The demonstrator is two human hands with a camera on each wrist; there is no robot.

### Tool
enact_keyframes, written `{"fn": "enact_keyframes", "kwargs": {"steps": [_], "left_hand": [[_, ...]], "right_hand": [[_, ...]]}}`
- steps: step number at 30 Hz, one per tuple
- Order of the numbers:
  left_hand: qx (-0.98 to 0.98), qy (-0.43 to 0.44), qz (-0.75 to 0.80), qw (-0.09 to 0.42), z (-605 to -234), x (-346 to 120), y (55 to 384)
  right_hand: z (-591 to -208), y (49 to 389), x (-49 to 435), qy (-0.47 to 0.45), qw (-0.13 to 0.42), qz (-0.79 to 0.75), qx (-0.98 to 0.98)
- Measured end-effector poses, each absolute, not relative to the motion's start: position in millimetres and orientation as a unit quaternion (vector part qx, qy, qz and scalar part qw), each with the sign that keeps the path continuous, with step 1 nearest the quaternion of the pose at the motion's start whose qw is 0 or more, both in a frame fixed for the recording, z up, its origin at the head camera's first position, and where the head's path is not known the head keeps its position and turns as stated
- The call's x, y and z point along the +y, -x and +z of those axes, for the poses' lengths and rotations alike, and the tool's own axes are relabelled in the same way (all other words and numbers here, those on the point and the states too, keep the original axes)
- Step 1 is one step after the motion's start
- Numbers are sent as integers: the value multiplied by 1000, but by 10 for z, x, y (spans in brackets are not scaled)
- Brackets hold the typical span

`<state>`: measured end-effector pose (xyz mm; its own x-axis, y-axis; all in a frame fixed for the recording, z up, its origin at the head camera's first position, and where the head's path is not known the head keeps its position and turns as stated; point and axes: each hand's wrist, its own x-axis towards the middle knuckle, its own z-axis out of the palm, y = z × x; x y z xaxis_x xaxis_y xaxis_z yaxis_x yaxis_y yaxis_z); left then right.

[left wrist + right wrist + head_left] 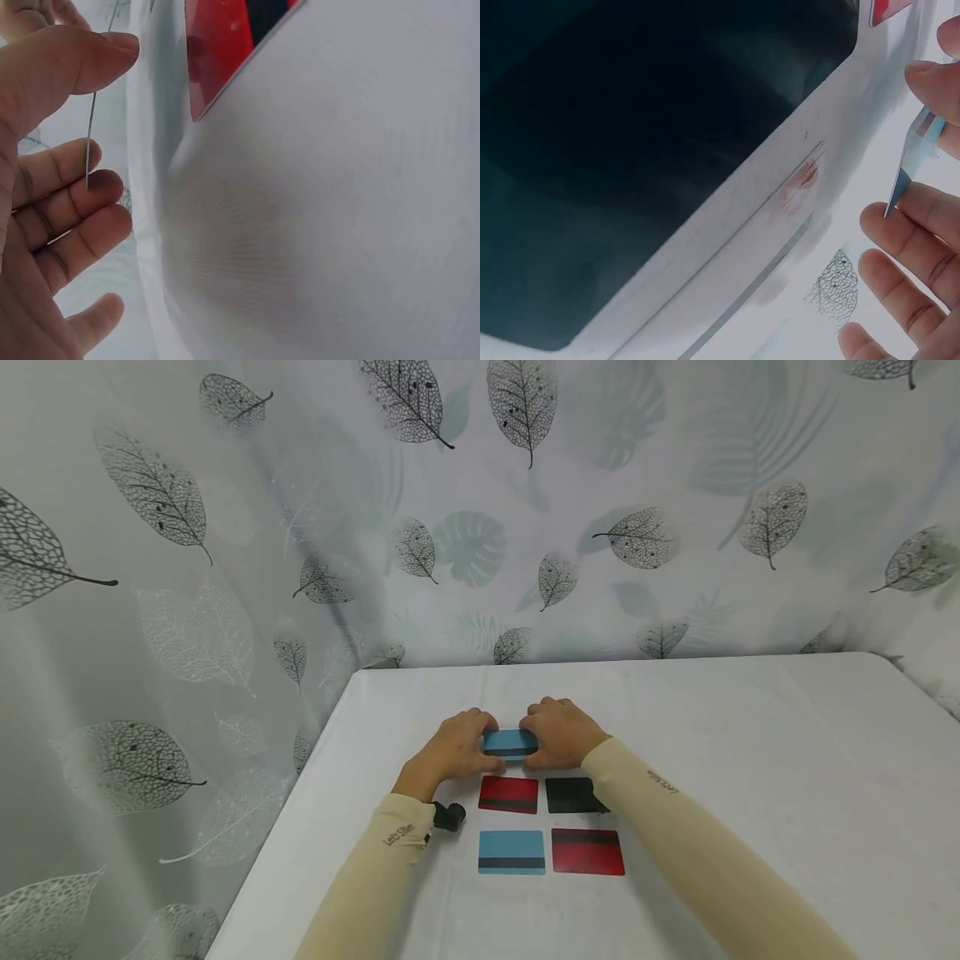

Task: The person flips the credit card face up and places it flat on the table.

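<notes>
Both hands pinch one light blue card with a dark stripe [510, 742] by its two short ends, beyond the rows of cards. My left hand [459, 745] has its thumb at the near edge and its fingers at the far edge. On the other end, my right hand [561, 733] grips the same way. The left wrist view shows the card edge-on as a thin line between thumb and fingertips. In the right wrist view the held card [915, 154] also stands nearly edge-on, between thumb and fingers.
Nearer to me lie a red card [508, 795] and a black card [572, 795], the latter partly under the right sleeve. Below them are a blue card [512, 852] and another red card [588, 852]. A white cloth covers the table [750, 760]; leaf-print curtains [480, 543] hang behind.
</notes>
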<state>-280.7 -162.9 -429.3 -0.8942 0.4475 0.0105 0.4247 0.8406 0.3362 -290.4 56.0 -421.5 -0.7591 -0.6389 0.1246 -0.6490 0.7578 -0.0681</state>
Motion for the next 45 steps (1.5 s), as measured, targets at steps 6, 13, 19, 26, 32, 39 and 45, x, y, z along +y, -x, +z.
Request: {"fn": "enact_keyframes", "kwargs": {"steps": [6,13,19,26,32,39,45], "left_hand": [[957,-218,187,47,-4236,-1649,2797],[955,-211,202,46,-4201,-1652,2805],[952,-210,216,46,-4190,-1637,2815],[941,-219,252,55,-4174,-1632,2822],[931,-227,280,64,-4143,-1630,2823],[923,-230,300,68,-4082,-1606,2802],[919,-228,315,73,-4044,-1577,2781]], "right_hand": [[-4214,2900,551,-341,42,60,-937],[-4230,2912,543,-329,28,80,-941],[-4250,2925,546,-323,22,90,-942],[-4258,2913,548,-303,-1,114,-946],[-4253,2908,559,-290,-20,150,-945],[-4251,2923,574,-281,-38,184,-941],[-4225,2918,589,-274,-51,202,-939]]}}
